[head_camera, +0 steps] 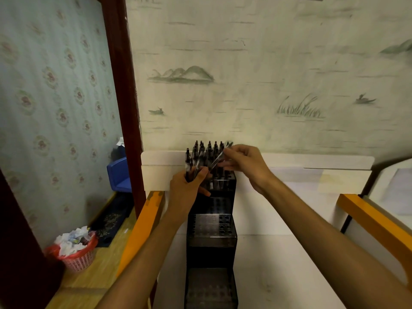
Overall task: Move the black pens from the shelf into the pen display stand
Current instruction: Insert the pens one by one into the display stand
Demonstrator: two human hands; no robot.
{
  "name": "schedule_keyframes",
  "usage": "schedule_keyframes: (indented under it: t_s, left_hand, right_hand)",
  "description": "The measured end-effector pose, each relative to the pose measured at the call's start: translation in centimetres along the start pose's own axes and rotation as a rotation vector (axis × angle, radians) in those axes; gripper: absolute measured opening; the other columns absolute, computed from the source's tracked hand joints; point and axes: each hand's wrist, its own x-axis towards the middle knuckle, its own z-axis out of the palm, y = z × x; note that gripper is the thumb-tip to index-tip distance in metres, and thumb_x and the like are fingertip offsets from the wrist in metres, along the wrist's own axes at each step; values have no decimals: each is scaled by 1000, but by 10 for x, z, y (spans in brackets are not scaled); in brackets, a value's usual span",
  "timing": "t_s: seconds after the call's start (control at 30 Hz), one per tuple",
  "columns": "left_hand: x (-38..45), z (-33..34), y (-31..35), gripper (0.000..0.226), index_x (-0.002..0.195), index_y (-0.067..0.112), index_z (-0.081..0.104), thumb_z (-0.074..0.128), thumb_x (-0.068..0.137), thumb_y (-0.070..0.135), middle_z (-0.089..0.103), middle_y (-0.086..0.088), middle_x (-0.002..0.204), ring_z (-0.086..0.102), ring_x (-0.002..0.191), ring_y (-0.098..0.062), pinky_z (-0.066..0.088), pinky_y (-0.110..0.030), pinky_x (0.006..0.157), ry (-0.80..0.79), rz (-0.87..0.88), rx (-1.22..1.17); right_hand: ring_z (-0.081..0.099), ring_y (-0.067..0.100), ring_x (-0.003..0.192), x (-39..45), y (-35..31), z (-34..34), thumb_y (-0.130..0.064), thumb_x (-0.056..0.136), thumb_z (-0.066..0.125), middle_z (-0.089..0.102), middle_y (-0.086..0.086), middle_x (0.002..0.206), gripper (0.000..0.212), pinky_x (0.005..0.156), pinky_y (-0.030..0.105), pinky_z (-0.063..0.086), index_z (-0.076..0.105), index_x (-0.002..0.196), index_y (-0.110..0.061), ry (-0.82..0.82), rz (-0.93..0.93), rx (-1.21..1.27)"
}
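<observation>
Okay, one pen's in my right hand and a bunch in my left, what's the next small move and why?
Probably tip the single pen upright and lower it into a free hole on the stand's top tier. The right hand pinches it slanted above standing pens; the left hand grips a bundle of pens.

Stand (211, 228) bottom cut off by frame edge; pen (219, 158) blurred; lower holes too dark to count.

Head-worn view, forward and downward.
</observation>
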Motion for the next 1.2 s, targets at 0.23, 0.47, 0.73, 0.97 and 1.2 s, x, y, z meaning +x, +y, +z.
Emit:
schedule_keyframes:
  t_s: [0.23, 0.47, 0.73, 0.97, 1.2]
  left_hand:
    - [5, -18, 0, 20, 82, 24, 65, 68, 91, 42, 59, 19, 53, 54, 51, 4, 42, -13, 52, 117, 23, 162]
    - [6, -25, 4, 12, 93, 16, 51, 49, 104, 18, 45, 3, 60, 34, 42, -7, 26, -21, 37, -60, -105, -21]
    - [0, -28, 5, 22, 115, 18, 64, 48, 105, 29, 52, 1, 65, 41, 48, -5, 31, -17, 40, -78, -16, 22]
    - [4, -27, -1, 24, 112, 21, 65, 41, 108, 21, 51, 2, 66, 40, 49, -4, 31, -16, 42, -62, -35, -31]
    - [2, -25, -6, 25, 97, 12, 66, 46, 106, 25, 70, 0, 78, 49, 47, 1, 35, -15, 45, -62, 16, 56]
  right_hand:
    - [72, 22, 74, 23, -10, -34, -14, 96, 62, 71, 9, 79, 8, 66, 32, 59, 64, 96, -7, 231, -144, -151]
    - [69, 16, 78, 26, -3, -31, -21, 97, 62, 69, 3, 85, 4, 67, 28, 61, 62, 98, -17, 230, -305, -575]
    - [71, 9, 72, 21, 5, -26, -21, 96, 64, 72, -1, 82, 12, 78, 38, 61, 67, 104, -12, 184, -266, -696]
    - [70, 22, 77, 12, 15, -22, -25, 96, 63, 74, 9, 79, 23, 83, 42, 57, 74, 88, -7, 61, -208, -950]
    - [65, 14, 63, 3, 17, -15, -35, 98, 58, 69, 0, 61, 44, 81, 33, 52, 72, 63, -13, 116, -197, -1049]
